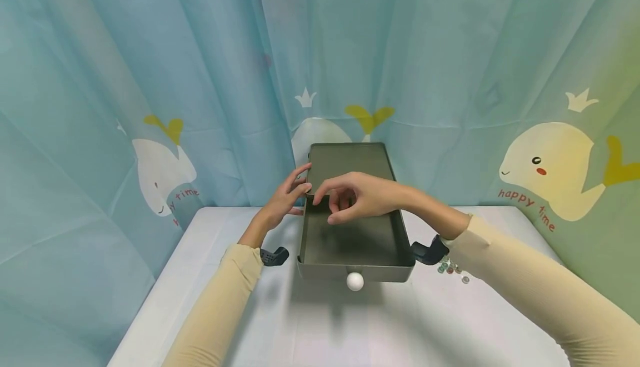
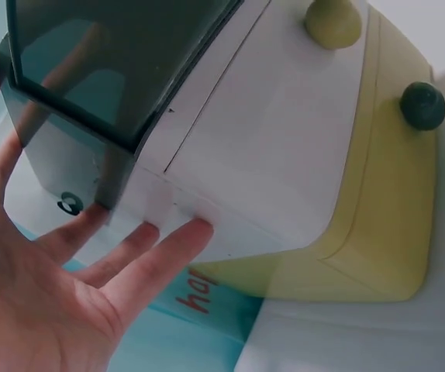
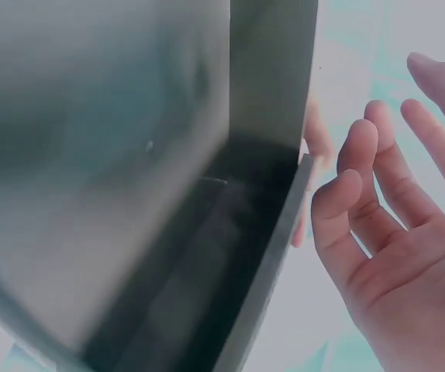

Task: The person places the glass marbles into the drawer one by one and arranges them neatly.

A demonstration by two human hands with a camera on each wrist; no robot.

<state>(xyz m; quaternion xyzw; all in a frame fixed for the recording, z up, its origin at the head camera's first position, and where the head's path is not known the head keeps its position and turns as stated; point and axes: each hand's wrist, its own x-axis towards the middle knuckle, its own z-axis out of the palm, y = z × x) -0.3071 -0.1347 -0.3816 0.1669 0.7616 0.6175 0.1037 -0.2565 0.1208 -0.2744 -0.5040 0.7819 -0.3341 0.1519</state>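
Observation:
A small drawer cabinet (image 1: 350, 161) with a dark green top stands on the table. Its top green drawer (image 1: 306, 271), with a white knob (image 1: 355, 281), is pulled out towards me. My left hand (image 1: 280, 203) rests against the cabinet's left side; the left wrist view shows its spread fingers on the white tier (image 2: 246, 170). Above the open drawer hovers my right hand (image 1: 362, 195), its fingers loosely bent and nothing seen between them. The right wrist view shows part of the drawer's inside (image 3: 207, 256), where a tiny light spot lies.
Several small round pieces (image 1: 450, 268) lie on the white table (image 1: 240, 322) right of the cabinet, partly behind the right sleeve. A lower yellow tier (image 2: 397, 209) has a dark green knob (image 2: 422, 106). Blue-green curtains (image 1: 425, 50) hang close behind and beside the table.

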